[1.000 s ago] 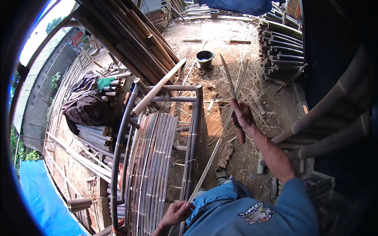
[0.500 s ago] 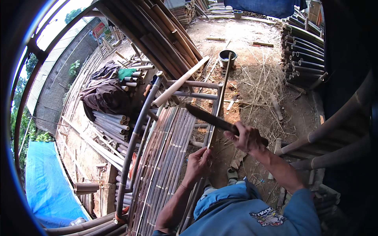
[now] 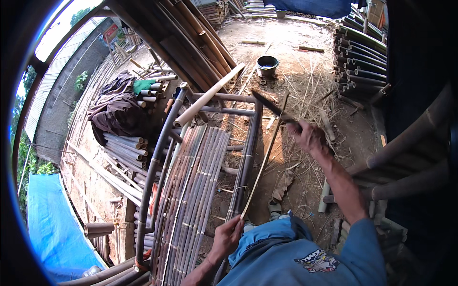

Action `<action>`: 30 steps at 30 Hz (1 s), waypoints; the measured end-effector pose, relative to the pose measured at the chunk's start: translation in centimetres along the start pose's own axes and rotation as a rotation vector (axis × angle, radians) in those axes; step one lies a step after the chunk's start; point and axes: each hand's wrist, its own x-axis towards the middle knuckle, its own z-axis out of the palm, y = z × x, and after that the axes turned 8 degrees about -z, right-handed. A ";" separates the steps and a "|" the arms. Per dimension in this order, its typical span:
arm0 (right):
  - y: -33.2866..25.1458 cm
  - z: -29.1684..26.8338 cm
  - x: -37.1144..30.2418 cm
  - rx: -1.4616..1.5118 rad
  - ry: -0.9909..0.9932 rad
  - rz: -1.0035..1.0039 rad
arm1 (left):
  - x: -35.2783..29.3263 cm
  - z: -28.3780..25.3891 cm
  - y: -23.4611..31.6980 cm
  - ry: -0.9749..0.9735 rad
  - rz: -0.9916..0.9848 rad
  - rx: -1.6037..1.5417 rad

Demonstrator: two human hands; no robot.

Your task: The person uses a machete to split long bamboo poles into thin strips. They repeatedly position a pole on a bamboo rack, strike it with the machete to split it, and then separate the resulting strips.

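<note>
My left hand (image 3: 226,238) is closed on the near end of a thin, pale bamboo strip (image 3: 263,169), low in front of my body. The strip slants up and away to the right. In my right hand (image 3: 310,138), the handle of a large dark-bladed knife (image 3: 268,103) is gripped, with the blade pointing up to the left. The blade crosses the strip near its far end; whether it touches cannot be made out. Left of the strip stands a bamboo frame (image 3: 157,159) with a panel of bamboo slats (image 3: 195,183) against it.
A black bucket (image 3: 267,66) stands on the ground ahead. Bamboo shavings (image 3: 310,86) litter the dirt floor. Stacked bamboo poles (image 3: 360,62) are at the far right, and a cloth-covered pile (image 3: 117,107) is at left. A blue tarp (image 3: 55,229) lies lower left.
My left hand has drawn back toward my body with the strip. My right hand and the knife have moved outward to the right, toward the strip's far end.
</note>
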 end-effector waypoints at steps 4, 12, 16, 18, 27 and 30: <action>2.7 -2.2 0.5 0.016 0.126 -0.150 | -3.4 -1.9 -3.2 -0.096 -0.106 -0.095; 3.6 -2.3 1.1 0.018 0.095 -0.058 | -3.6 -2.1 -2.9 0.034 -0.015 0.031; 6.3 -3.9 1.6 0.498 0.198 0.406 | -3.8 -2.6 -2.5 -0.055 -0.077 -0.096; 2.7 -2.0 0.0 0.401 0.040 0.166 | -1.1 -2.5 0.5 -0.138 -0.179 -0.244; -10.8 3.0 -8.7 0.090 0.107 -0.387 | 7.5 0.4 5.1 -0.205 -0.060 -0.386; -8.7 1.3 -5.8 0.077 0.040 -0.207 | 5.7 0.8 5.1 -0.159 -0.071 -0.281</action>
